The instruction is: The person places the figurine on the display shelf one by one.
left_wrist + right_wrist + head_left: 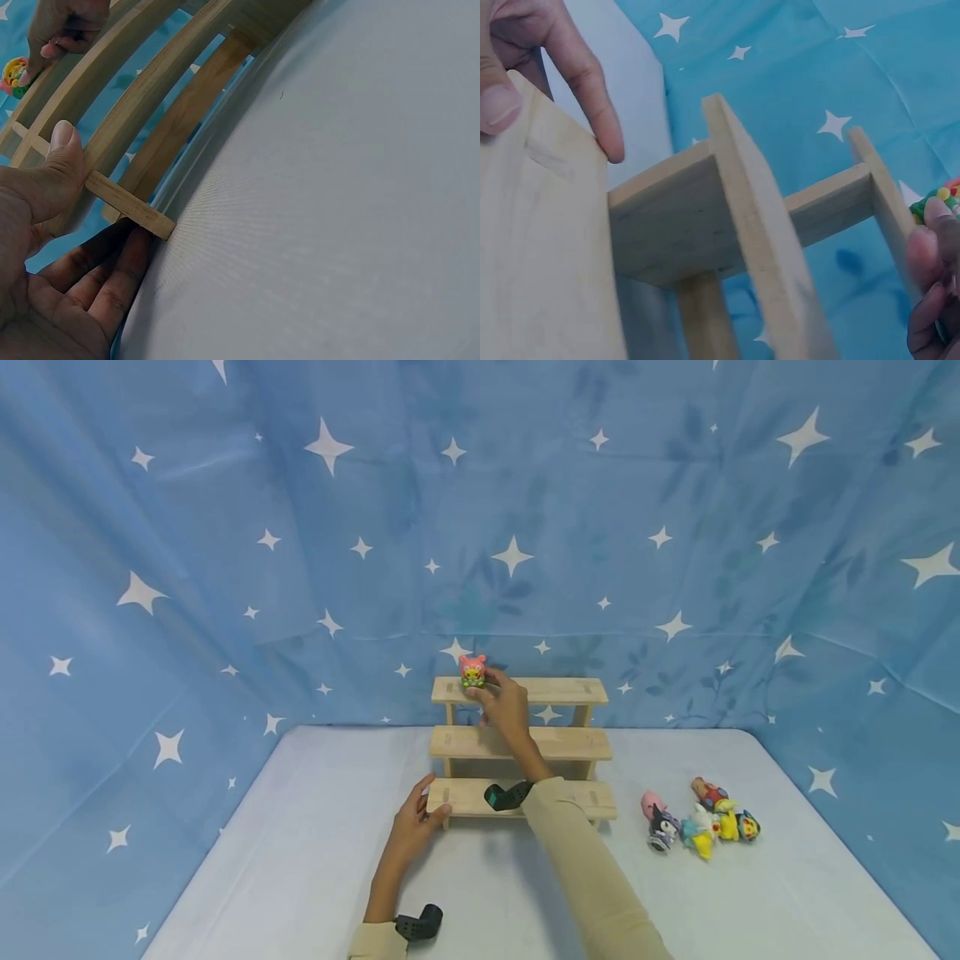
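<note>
A three-tier wooden stand (562,742) rises at the back middle of the white table. My right hand (512,714) pinches a small figurine (472,672) with a pink hood and a yellow face, at the left end of the top shelf (558,690). In the right wrist view thumb and fingers close on its green lower part (928,204). My left hand (412,825) grips the left end of the bottom shelf (468,795), thumb on the board. Its other fingers (112,292) reach around by the stand's leg (131,204) in the left wrist view.
Several small figurines lie grouped on the table right of the stand, among them a black-and-white one (663,828), a pink one (652,803) and a red-and-brown one (708,792). A blue curtain (405,585) with white stars hangs behind and at both sides.
</note>
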Available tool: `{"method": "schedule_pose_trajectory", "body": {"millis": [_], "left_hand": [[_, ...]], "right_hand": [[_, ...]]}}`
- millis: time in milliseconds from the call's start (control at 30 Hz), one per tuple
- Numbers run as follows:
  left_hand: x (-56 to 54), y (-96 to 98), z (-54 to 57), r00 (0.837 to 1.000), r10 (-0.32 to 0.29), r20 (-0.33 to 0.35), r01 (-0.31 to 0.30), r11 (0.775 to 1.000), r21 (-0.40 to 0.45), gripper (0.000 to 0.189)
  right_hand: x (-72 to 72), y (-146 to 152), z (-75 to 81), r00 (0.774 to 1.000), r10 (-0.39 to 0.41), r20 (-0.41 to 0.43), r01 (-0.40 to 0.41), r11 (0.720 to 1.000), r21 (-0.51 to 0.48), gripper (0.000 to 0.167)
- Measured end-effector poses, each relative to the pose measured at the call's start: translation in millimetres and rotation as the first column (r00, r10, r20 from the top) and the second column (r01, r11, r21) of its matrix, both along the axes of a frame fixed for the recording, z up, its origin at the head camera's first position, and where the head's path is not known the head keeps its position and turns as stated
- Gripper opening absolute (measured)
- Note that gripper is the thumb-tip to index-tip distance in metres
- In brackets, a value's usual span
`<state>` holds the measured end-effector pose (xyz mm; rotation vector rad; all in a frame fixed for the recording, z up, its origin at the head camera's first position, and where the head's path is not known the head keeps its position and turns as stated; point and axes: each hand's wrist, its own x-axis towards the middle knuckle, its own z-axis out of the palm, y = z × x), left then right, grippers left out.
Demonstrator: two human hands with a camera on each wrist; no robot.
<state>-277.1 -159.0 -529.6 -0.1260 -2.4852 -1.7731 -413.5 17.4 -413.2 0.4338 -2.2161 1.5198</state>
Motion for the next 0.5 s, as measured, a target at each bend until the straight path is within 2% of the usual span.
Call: {"method": "schedule_pose_trajectory", "body": {"millis": [233,500], "left_hand": [[-0.7,0.9,-0.3,1.000,-0.002,-0.004,0.002,1.000,-0.004,0.069],[-0.3,1.5,-2.5,1.000,0.012,0.004,-0.012,1.000,0.003,0.066]], "right_hand": [[1.2,-2.6,-6.5,1.000,0.016,0.015,-0.015,0.997,-0.074,0.048],[2.1,-5.3,-7.0,0.997,0.042,0.062,-0.033,0.990,-0.136,0.049]]}}
